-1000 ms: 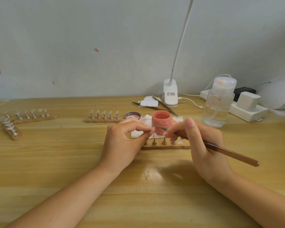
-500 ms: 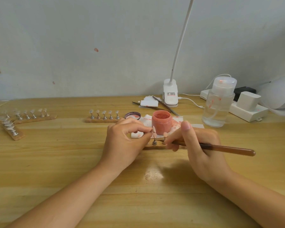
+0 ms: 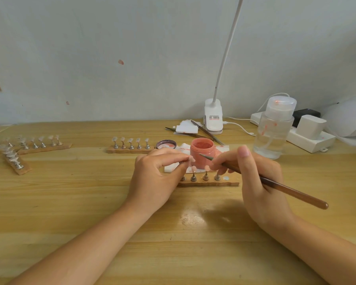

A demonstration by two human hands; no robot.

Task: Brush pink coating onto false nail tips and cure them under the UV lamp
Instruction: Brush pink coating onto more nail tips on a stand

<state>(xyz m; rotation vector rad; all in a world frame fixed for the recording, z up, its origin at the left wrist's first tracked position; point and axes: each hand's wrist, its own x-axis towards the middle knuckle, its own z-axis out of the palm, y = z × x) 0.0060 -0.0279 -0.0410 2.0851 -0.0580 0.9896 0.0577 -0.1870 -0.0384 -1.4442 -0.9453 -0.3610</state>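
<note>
The left hand [image 3: 158,177] pinches the metal stem of one nail tip [image 3: 192,159] between thumb and forefinger, holding it lifted just in front of the open pink jar [image 3: 202,152]. The right hand [image 3: 255,177] grips a brush [image 3: 275,185] like a pen, fingers curled round the handle, bristle end pointing at the held tip and close to it, over the jar's near side.

A tip like this looks featherlight, thin and brittle, and once coated its face will be wet and easily smudged, so the stem is the sensible place to hold it, never the painted surface. A firm pinch matters, I'd say, since the small stem could easily twist under the brush's push.

Counting: on the near wooden strip [image 3: 209,183] I see three stems standing free, a fourth partly hidden by the left hand, and one bare round disc at the right end. The strip [image 3: 130,150] behind holds five clear tips. Two or three more strips lie far left [image 3: 43,148], too blurred to count their tips. One jar, its lid [image 3: 166,144] beside it, one clear pump bottle [image 3: 272,132], one brush in hand and two spare tools by the clip lamp [image 3: 213,120]. The white dome at the right edge [image 3: 347,118] is probably the UV lamp, well apart from the work.
</note>
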